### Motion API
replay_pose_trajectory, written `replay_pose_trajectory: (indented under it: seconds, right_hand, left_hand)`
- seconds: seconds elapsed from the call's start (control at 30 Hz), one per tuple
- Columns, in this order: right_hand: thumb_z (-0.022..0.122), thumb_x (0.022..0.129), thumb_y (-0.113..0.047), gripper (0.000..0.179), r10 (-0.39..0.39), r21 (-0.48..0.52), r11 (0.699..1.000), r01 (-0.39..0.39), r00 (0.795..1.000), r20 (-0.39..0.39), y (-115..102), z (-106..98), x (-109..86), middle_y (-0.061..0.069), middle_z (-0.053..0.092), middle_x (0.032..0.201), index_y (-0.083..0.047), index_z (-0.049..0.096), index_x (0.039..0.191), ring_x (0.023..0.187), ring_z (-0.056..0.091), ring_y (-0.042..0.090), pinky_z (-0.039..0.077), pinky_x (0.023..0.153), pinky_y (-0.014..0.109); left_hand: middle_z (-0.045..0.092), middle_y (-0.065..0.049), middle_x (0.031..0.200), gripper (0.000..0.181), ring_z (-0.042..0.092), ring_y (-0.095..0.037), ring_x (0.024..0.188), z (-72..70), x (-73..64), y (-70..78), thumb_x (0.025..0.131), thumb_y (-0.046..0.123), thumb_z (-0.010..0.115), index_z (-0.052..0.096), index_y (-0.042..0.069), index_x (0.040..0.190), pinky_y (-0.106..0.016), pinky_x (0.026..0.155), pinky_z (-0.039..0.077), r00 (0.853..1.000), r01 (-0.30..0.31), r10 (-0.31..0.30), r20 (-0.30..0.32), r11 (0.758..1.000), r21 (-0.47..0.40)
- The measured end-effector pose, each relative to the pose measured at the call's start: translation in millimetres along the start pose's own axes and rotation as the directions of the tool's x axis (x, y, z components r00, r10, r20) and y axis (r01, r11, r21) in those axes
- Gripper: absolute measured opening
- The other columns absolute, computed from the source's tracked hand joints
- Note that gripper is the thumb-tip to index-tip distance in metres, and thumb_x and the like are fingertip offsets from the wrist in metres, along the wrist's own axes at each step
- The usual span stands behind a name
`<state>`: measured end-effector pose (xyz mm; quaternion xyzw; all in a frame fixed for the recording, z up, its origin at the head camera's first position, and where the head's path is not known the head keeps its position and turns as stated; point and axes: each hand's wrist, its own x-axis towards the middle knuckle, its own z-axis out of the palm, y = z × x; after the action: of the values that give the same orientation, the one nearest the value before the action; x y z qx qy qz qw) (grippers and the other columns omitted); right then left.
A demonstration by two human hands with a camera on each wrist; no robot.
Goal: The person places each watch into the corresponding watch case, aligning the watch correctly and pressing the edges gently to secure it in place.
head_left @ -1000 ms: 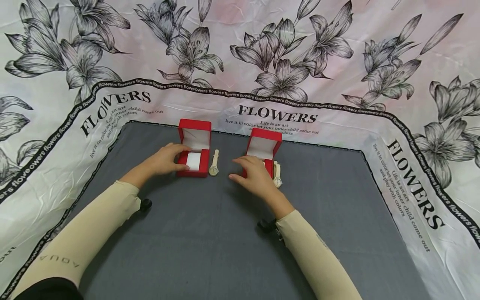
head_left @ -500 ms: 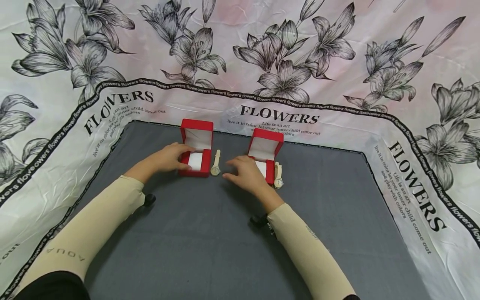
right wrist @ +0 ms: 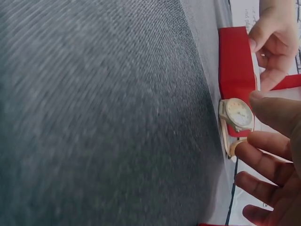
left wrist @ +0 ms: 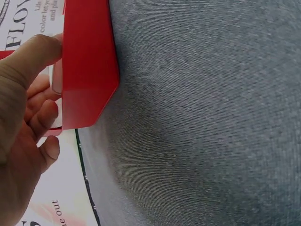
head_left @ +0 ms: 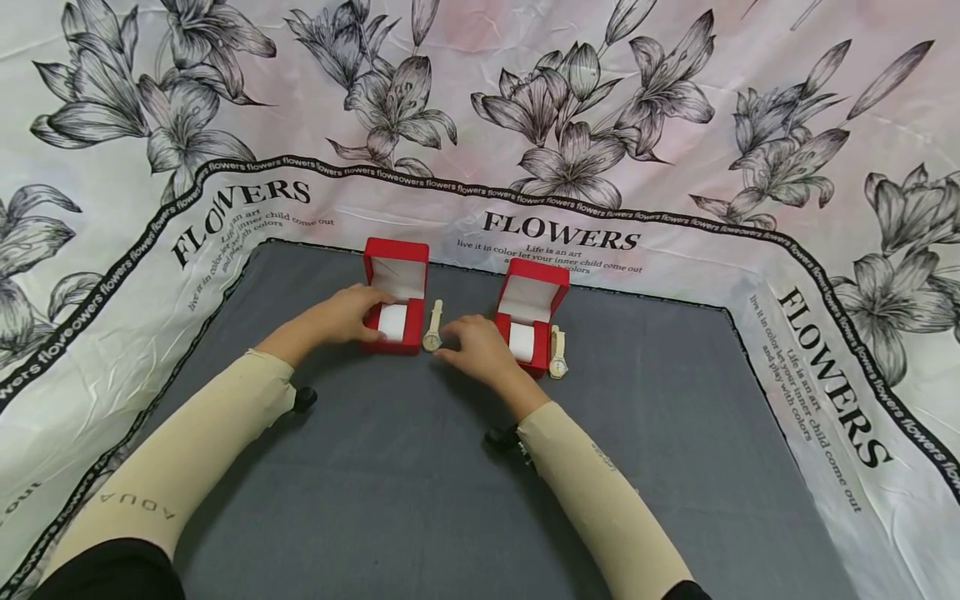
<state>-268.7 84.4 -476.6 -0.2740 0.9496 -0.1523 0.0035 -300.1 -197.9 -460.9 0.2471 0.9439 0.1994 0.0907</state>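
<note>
Two red watch boxes stand with raised lids, each with a white cushion inside. My left hand (head_left: 347,317) holds the left watch box (head_left: 395,343) at its left side, thumb near the front and fingers over the white cushion (head_left: 393,322). A cream-strapped wristwatch (head_left: 432,335) stands right beside that box. My right hand (head_left: 480,350) is at this watch, thumb and fingers apart on either side of it; in the right wrist view its thumb overlaps the dial's edge, and I cannot tell whether it touches. The right box's cushion (head_left: 521,340) shows fully.
A second cream wristwatch (head_left: 557,354) lies against the right side of the right watch box (head_left: 534,271). Grey cloth (head_left: 420,467) covers the work surface, bordered by white floral fabric (head_left: 570,150) that rises behind.
The right hand has moved left from the right watch box to the left wristwatch, uncovering the right cushion. My left hand keeps its place at the left box.
</note>
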Motion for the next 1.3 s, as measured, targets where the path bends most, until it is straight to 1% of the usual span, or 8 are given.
replay_pose_trajectory:
  seconds: [0.23,0.43,0.67,0.77,0.9,1.0,1.13,1.3]
  right_hand:
    - [0.078,0.091,-0.033,0.032,0.020,0.004,1.000,-0.020,1.000,-0.002,-6.6,4.1,7.1,0.003,0.074,0.107,-0.014,0.076,0.116,0.102,0.064,0.022,0.050,0.094,0.042]
    - [0.076,0.093,-0.027,0.017,0.061,0.074,0.996,-0.059,0.998,-0.026,-8.2,9.2,12.4,0.001,0.072,0.089,-0.015,0.076,0.104,0.084,0.064,0.017,0.052,0.080,0.039]
    - [0.073,0.095,-0.025,0.019,0.117,0.147,0.983,-0.109,0.992,-0.046,-9.2,13.9,14.9,0.002,0.077,0.100,-0.013,0.076,0.109,0.099,0.065,0.022,0.049,0.092,0.041]
    - [0.073,0.095,-0.023,0.019,0.135,0.181,0.976,-0.125,0.990,-0.043,-9.8,14.6,14.4,0.003,0.077,0.100,-0.012,0.076,0.109,0.099,0.066,0.022,0.049,0.094,0.041]
    - [0.073,0.095,-0.024,0.018,0.170,0.258,0.953,-0.156,0.985,-0.035,-8.7,15.3,11.2,0.002,0.076,0.099,-0.012,0.074,0.109,0.093,0.067,0.019,0.052,0.088,0.038]
    - [0.071,0.096,-0.024,0.018,0.195,0.340,0.925,-0.172,0.980,-0.034,-6.5,15.5,8.5,0.001,0.075,0.100,-0.013,0.073,0.110,0.088,0.066,0.016,0.054,0.081,0.035]
    - [0.071,0.096,-0.023,0.018,0.202,0.433,0.888,-0.156,0.977,-0.062,-4.0,13.3,6.0,0.001,0.074,0.101,-0.013,0.072,0.111,0.090,0.066,0.015,0.054,0.082,0.035]
    - [0.071,0.096,-0.025,0.021,0.196,0.482,0.867,-0.126,0.976,-0.097,-1.8,8.8,1.3,0.000,0.074,0.103,-0.014,0.073,0.114,0.095,0.067,0.015,0.054,0.081,0.035]
  left_hand:
    - [0.058,-0.016,0.139,0.073,0.048,-0.035,0.126,1.3,0.0,1.8,0.080,0.024,0.084,0.052,0.002,0.143,-0.058,0.111,0.038,0.998,-0.042,0.044,-0.040,0.999,0.031]
    - [0.052,-0.019,0.142,0.075,0.044,-0.037,0.131,-0.6,-1.5,5.0,0.080,0.022,0.084,0.049,0.003,0.143,-0.060,0.115,0.032,0.996,-0.066,0.069,-0.064,0.997,0.046]
    - [0.051,-0.020,0.139,0.076,0.045,-0.037,0.129,-0.8,-5.4,10.2,0.079,0.020,0.086,0.051,0.001,0.144,-0.057,0.113,0.035,0.988,-0.104,0.111,-0.110,0.992,0.066]
    - [0.051,-0.020,0.138,0.075,0.045,-0.036,0.128,-0.2,-7.7,12.0,0.079,0.021,0.087,0.051,0.002,0.143,-0.056,0.112,0.037,0.987,-0.104,0.112,-0.114,0.992,0.073]
    - [0.051,-0.021,0.138,0.075,0.045,-0.037,0.129,0.9,-9.2,12.3,0.080,0.022,0.086,0.051,0.002,0.142,-0.057,0.112,0.036,0.989,-0.090,0.099,-0.111,0.992,0.084]
    - [0.054,-0.023,0.136,0.074,0.048,-0.039,0.126,1.8,-9.4,11.6,0.080,0.023,0.085,0.051,0.002,0.141,-0.058,0.110,0.037,0.988,-0.086,0.099,-0.119,0.990,0.112]
    - [0.058,-0.022,0.130,0.074,0.052,-0.039,0.118,2.0,-10.1,12.6,0.078,0.024,0.085,0.050,-0.001,0.140,-0.058,0.103,0.042,0.977,-0.104,0.131,-0.170,0.982,0.159]
    - [0.057,-0.022,0.131,0.077,0.052,-0.038,0.118,4.6,-11.6,14.0,0.077,0.027,0.087,0.050,-0.002,0.139,-0.056,0.101,0.043,0.958,-0.128,0.178,-0.223,0.967,0.220]
